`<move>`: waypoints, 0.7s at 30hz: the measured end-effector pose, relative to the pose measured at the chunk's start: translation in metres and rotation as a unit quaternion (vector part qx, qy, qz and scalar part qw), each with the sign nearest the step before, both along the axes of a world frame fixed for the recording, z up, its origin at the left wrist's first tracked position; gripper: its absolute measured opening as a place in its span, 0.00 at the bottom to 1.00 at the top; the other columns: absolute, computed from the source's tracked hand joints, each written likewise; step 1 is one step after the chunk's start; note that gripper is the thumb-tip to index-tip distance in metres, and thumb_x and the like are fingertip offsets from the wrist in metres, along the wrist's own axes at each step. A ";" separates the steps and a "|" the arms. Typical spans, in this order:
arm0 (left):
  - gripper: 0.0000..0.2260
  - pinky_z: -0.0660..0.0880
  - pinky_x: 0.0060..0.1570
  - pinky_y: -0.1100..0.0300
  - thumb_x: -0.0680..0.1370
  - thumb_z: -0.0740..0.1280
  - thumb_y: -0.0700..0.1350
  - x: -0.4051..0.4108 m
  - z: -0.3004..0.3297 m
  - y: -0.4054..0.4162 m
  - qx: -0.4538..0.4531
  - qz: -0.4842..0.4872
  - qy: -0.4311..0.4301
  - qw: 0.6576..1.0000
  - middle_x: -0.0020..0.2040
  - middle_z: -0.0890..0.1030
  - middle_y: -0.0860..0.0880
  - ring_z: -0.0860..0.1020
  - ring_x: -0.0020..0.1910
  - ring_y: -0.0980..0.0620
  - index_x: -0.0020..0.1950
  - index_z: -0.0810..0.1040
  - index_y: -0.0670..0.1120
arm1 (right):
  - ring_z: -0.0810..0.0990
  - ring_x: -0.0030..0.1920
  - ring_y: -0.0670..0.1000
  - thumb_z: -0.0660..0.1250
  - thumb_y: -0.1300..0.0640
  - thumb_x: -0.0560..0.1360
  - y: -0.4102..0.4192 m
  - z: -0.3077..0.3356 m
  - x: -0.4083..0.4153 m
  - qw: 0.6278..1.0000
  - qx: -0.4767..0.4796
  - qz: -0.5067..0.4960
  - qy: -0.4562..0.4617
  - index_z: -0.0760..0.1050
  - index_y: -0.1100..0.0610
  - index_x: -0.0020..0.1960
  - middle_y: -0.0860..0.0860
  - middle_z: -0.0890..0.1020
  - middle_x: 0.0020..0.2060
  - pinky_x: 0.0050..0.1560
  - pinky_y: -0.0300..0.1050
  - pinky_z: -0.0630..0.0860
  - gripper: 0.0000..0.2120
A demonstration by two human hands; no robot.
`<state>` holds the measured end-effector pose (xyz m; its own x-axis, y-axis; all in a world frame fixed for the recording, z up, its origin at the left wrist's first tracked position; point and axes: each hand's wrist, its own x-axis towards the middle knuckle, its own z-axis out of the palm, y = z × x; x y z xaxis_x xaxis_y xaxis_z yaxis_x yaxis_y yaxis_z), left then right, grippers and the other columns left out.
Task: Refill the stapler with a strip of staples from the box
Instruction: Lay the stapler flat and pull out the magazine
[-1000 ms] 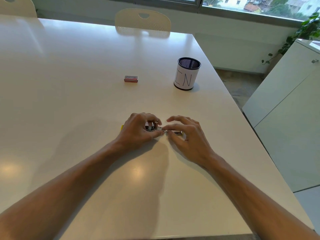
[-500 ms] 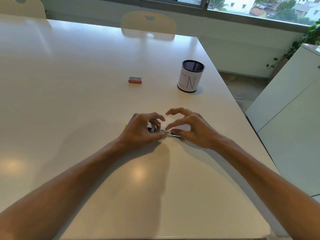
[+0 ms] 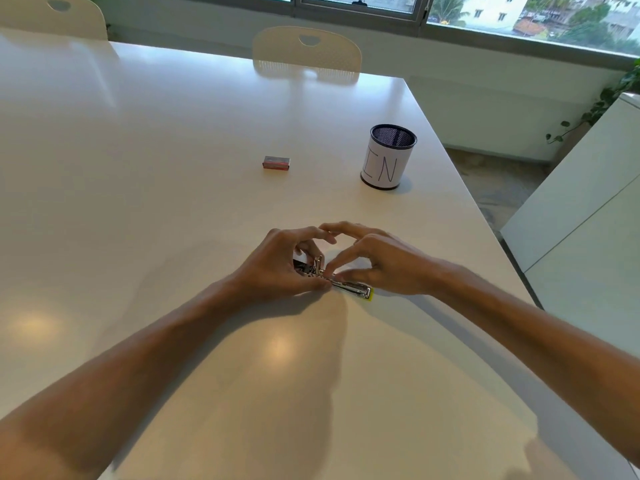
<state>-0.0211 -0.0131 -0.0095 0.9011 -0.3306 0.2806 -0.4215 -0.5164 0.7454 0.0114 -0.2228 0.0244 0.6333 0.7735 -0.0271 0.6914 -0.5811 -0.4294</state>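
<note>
Head view. A stapler [image 3: 334, 280] is seen lying on the white table [image 3: 173, 188], near the front centre, its metal staple channel exposed and a yellow end visible at its right tip. The stapler's left part is gripped by the left hand [image 3: 277, 268], fingers curled around it and the thumb pressed along the near side of the channel. The right hand [image 3: 388, 263] is placed just beside, on the far right of the stapler, its fingers [image 3: 341, 263] bent down with the tips touching the top of the channel near a small upright metal part; whether a staple strip is pinched there cannot be told. The index fingers of both hands arch above the stapler and nearly meet.

A small red staple box [image 3: 276, 163] is noted farther back on the table, well apart from the hands, apparently closed. To its right a mesh pen cup [image 3: 388, 156] stands upright, wrapped in white paper marked "IN". A cream chair [image 3: 307, 50] is set at the table's far edge.
</note>
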 end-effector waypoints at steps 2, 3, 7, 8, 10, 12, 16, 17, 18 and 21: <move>0.25 0.80 0.52 0.54 0.65 0.80 0.49 -0.001 0.001 0.001 -0.003 -0.012 -0.003 1.000 0.45 0.86 0.52 0.84 0.45 0.55 0.61 0.79 0.50 | 0.62 0.76 0.49 0.70 0.51 0.77 0.002 0.001 0.002 1.000 0.006 0.007 0.015 0.82 0.43 0.56 0.48 0.63 0.77 0.73 0.56 0.63 0.09; 0.25 0.80 0.52 0.54 0.66 0.80 0.49 -0.001 0.002 0.001 -0.003 -0.017 -0.007 1.000 0.45 0.86 0.52 0.84 0.45 0.55 0.60 0.80 0.49 | 0.62 0.76 0.49 0.71 0.51 0.77 0.003 0.001 0.002 1.000 0.009 0.011 0.022 0.82 0.44 0.55 0.48 0.63 0.76 0.73 0.56 0.63 0.08; 0.24 0.78 0.51 0.58 0.65 0.81 0.48 -0.002 0.005 0.002 -0.003 -0.031 -0.017 0.999 0.43 0.86 0.52 0.84 0.44 0.54 0.60 0.80 0.47 | 0.62 0.76 0.47 0.72 0.51 0.76 0.007 0.002 0.005 0.998 0.028 0.027 0.055 0.83 0.46 0.52 0.47 0.63 0.76 0.75 0.53 0.61 0.06; 0.24 0.78 0.49 0.60 0.65 0.81 0.47 -0.003 0.006 0.002 -0.003 -0.033 -0.018 0.999 0.42 0.86 0.52 0.84 0.43 0.54 0.59 0.80 0.48 | 0.62 0.75 0.47 0.72 0.51 0.75 0.008 0.002 0.007 0.997 0.033 0.029 0.063 0.83 0.47 0.52 0.47 0.63 0.75 0.75 0.52 0.60 0.06; 0.24 0.77 0.47 0.63 0.65 0.81 0.45 -0.003 0.007 0.002 -0.006 -0.035 -0.020 0.999 0.41 0.86 0.52 0.84 0.42 0.53 0.59 0.80 0.48 | 0.62 0.75 0.46 0.72 0.51 0.75 0.010 0.002 0.009 0.995 0.042 0.032 0.082 0.83 0.49 0.52 0.47 0.64 0.75 0.75 0.49 0.59 0.06; 0.24 0.76 0.46 0.66 0.64 0.81 0.44 -0.004 0.007 0.002 -0.005 -0.036 -0.022 0.999 0.40 0.86 0.52 0.83 0.41 0.53 0.59 0.80 0.48 | 0.62 0.74 0.45 0.72 0.52 0.75 0.013 0.002 0.012 0.993 0.048 0.033 0.106 0.83 0.50 0.53 0.47 0.64 0.75 0.73 0.44 0.59 0.07; 0.28 0.76 0.45 0.68 0.63 0.82 0.45 -0.003 0.006 0.003 -0.004 -0.027 -0.016 0.999 0.39 0.86 0.53 0.84 0.41 0.52 0.61 0.79 0.50 | 0.65 0.73 0.45 0.72 0.54 0.76 0.012 0.001 0.015 0.980 0.092 0.011 0.177 0.83 0.52 0.54 0.46 0.66 0.73 0.68 0.38 0.64 0.08; 0.29 0.77 0.44 0.68 0.63 0.82 0.46 -0.003 0.006 0.003 -0.006 -0.025 -0.015 1.000 0.39 0.86 0.53 0.84 0.41 0.52 0.62 0.78 0.51 | 0.67 0.72 0.46 0.71 0.55 0.76 0.010 0.001 0.016 0.976 0.113 0.001 0.184 0.83 0.52 0.53 0.47 0.68 0.72 0.67 0.41 0.67 0.07; 0.30 0.77 0.44 0.67 0.63 0.82 0.46 -0.003 0.006 0.003 -0.006 -0.022 -0.016 1.000 0.39 0.86 0.53 0.84 0.41 0.53 0.63 0.77 0.52 | 0.70 0.70 0.47 0.71 0.56 0.76 0.009 0.000 0.016 0.972 0.139 -0.011 0.189 0.83 0.51 0.51 0.48 0.71 0.69 0.65 0.43 0.70 0.05; 0.30 0.76 0.47 0.65 0.64 0.81 0.48 -0.002 0.005 0.003 0.001 -0.004 -0.024 1.000 0.39 0.86 0.54 0.83 0.41 0.57 0.63 0.76 0.56 | 0.79 0.59 0.45 0.71 0.62 0.75 0.004 -0.002 0.021 0.948 0.239 -0.054 0.205 0.82 0.51 0.47 0.50 0.81 0.55 0.60 0.40 0.75 0.06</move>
<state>-0.0232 -0.0099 -0.0041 0.8839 -0.3387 0.3224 -0.4608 -0.5136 0.7238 0.0324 -0.2187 0.0223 0.7214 0.6909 0.0479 0.3564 -0.3111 -0.8810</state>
